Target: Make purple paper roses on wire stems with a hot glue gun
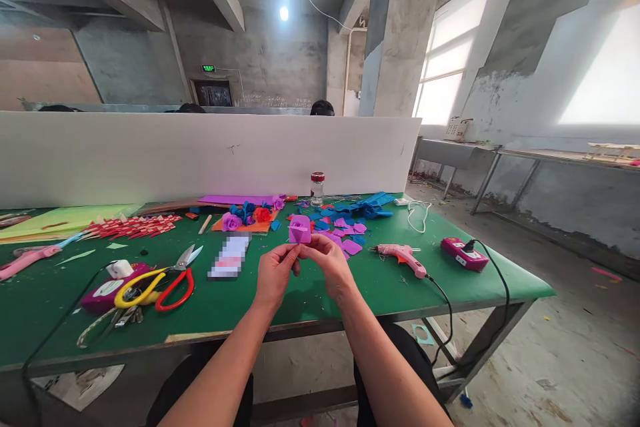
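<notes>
Between my two hands a purple paper flower [299, 228] stands upright, pinched at its base. My left hand [277, 272] closes thumb and fingers on the flower's bottom from the left. From the right, my right hand [327, 263] pinches the same spot, the fingertips of both hands meeting there. Just behind lie loose purple paper petals [350, 247] and blue paper pieces [373, 205]. Finished-looking paper roses in purple, blue and red [262, 215] rest on an orange sheet to the left. A pink hot glue gun [406, 259] lies right of my hands.
On the green table [370, 293] are scissors [165, 280] with yellow and red handles, keys [129, 315], purple power strips [464, 253], and a red-capped glass jar [317, 189]. Red-and-white paper strips [133, 227] lie left. A white board [210, 153] stands along the back; black cords hang off the table.
</notes>
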### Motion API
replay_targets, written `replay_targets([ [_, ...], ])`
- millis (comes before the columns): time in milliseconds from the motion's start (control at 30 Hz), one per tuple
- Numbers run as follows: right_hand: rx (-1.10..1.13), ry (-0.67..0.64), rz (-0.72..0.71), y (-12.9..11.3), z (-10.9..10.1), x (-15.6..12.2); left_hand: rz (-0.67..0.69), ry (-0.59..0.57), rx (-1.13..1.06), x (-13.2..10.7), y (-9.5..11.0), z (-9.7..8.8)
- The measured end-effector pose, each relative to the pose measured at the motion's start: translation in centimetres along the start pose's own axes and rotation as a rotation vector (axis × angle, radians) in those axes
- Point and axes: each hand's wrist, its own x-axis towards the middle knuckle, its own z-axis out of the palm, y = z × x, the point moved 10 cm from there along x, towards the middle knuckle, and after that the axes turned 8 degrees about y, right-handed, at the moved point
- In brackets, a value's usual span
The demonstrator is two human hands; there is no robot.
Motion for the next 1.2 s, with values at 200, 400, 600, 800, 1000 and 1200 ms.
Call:
replay_targets([
  [200, 0.049, 0.018, 0.001, 0.8, 0.2, -0.1, -0.063, -0.032, -0.028, -0.4, -0.5, 0.7],
  [400, 0.059, 0.033, -0.005, 0.8, -0.3, 0.1, -0.129, -0.029, -0.018, -0.2, -1.4, 0.4],
  [600, 0.092, 0.018, 0.003, 0.5, -0.1, 0.0, -0.085, 0.098, -0.067, 1.4, -1.6, -2.2],
  [800, 0.088, -0.031, 0.060, 1.1, 1.1, -0.6, -0.154, 0.023, -0.242, 1.4, -2.6, -1.2],
  [1000, 0.057, -0.065, 0.037, 0.9, 1.3, -0.6, -0.147, -0.004, -0.287, 1.3, -2.6, -1.1],
  [1200, 0.024, -0.065, 0.021, 0.7, 1.2, -0.7, -0.159, -0.001, -0.318, 1.3, -2.6, -0.8],
])
